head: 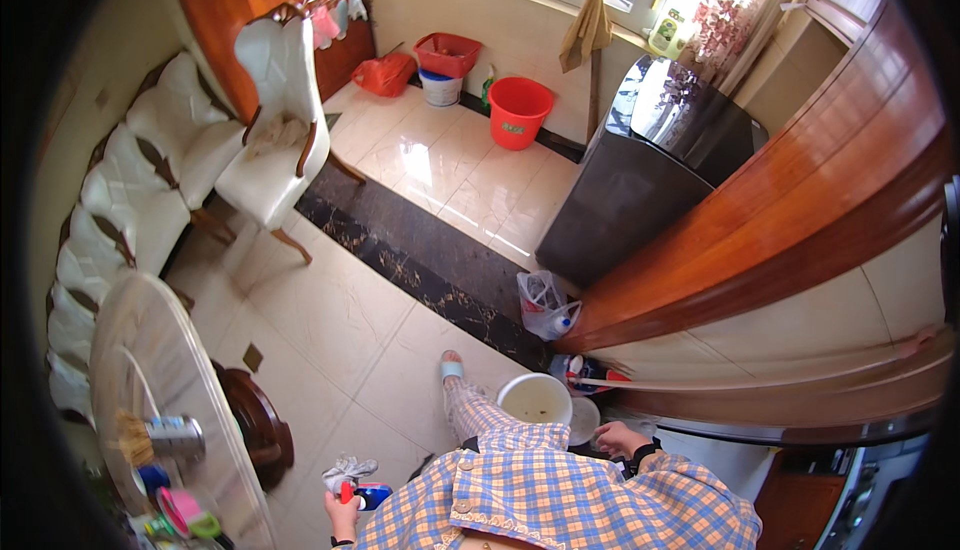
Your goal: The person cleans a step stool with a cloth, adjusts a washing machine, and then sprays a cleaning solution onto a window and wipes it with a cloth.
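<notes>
My left hand (343, 511) is low in the view, holding a blue spray bottle (373, 496) with a red top. A crumpled grey cloth (349, 470) sits against the same hand, above the bottle. My right hand (619, 439) is beside my body at the lower right, its fingers curled; whether anything is inside them cannot be seen. Nearest to it on the floor are a cream bucket (535, 392), with a little dark matter at its bottom, and a smaller pale round container (584, 421).
A round table (161, 340) with a metal can and other items stands at left. White chairs (277, 175) line the wall. Ahead are a red bucket (520, 115), a black appliance (622, 197) and a plastic bag (541, 306) beside a dark marble floor strip (420, 272).
</notes>
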A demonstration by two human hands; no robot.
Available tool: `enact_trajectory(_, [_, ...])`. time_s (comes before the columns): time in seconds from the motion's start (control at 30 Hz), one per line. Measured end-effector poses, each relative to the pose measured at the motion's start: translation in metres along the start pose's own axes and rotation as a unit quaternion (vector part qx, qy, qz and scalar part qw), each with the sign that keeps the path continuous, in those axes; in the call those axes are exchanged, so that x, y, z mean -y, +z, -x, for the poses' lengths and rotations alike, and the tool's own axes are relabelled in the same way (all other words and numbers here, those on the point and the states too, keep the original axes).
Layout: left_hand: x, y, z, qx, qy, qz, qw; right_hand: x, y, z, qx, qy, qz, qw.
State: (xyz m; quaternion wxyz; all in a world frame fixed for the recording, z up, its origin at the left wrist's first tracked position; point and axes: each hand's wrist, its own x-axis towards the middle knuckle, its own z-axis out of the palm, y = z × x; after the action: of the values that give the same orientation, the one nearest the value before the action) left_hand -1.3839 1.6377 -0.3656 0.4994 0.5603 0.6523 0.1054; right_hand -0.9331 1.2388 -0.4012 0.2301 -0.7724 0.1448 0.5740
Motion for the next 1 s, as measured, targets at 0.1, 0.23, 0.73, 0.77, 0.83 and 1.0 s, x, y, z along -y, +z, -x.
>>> enact_trajectory(0.1, [-0.013, -0.001, -0.064, -0.025, 0.045, 0.013, 0.999, 0.077, 0.010, -0.002, -0.034, -0.017, 0.021, 0.999])
enact_trajectory(0.23, [-0.077, 0.001, -0.159, -0.080, 0.049, -0.052, 0.994, 0.175, -0.005, -0.076, -0.044, -0.161, -0.019, 0.986])
enact_trajectory(0.73, [-0.505, 0.208, -0.377, 0.173, 0.056, -0.088, 0.979, 0.461, -0.092, 0.059, -0.280, -0.342, -0.026, 0.897])
enact_trajectory(0.77, [-0.518, 0.226, -0.387, 0.178, 0.069, -0.095, 0.977, 0.468, -0.099, 0.066, -0.308, -0.324, 0.016, 0.894])
enact_trajectory(0.83, [-0.565, 0.267, -0.421, 0.227, 0.142, -0.117, 0.956, 0.493, -0.105, 0.072, -0.348, -0.271, 0.017, 0.897])
enact_trajectory(1.0, [-0.681, 0.370, -0.454, 0.350, 0.218, -0.177, 0.893, 0.543, -0.133, 0.082, -0.401, -0.212, -0.020, 0.891])
